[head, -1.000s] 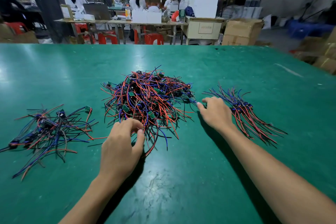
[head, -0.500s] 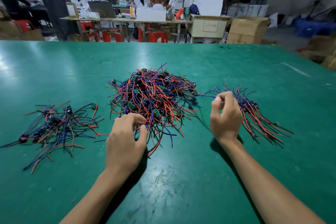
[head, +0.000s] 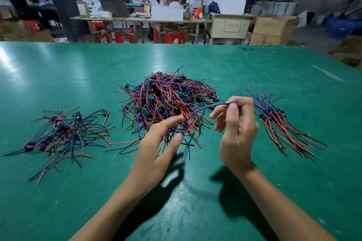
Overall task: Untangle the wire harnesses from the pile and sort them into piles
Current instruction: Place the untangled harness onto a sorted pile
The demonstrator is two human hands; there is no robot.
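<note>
Right hand: the right hand [head: 238, 133] is up off the green worktop [head: 293, 191], thumb and forefinger pinching the far end of a thin blue wire [head: 203, 109] — a high grip, likely to put the wire under tension so the harness lifts out of the knot.

Left hand: the left hand [head: 154, 154] sits at the near edge of the heap; forefinger and thumb close narrowly on a small grey component [head: 179, 128] at the wire's lower end, the other fingers loosely spread. It seems to steady the body while the right hand draws the lead.

Harness in play: one harness, strung between the two hands, its blue lead arcing just above the heap, loose tails dangling below the left thumb.

Central pile: the big tangled mound of red, blue and black wire harnesses with small green boards [head: 168, 101] lies mid-worktop, right behind both hands — still the bulk of the job, I'd say.

Left pile: a looser spread of dark, blue and red harnesses [head: 64, 133] lies well apart to the left, wires splayed every way.

Right pile: a tidier fan of red and blue harnesses [head: 278, 123] lies just beyond the right hand, connectors bunched together, tails trailing toward the near edge.

Risk: neighbouring wires may ride up with the pull.
</note>
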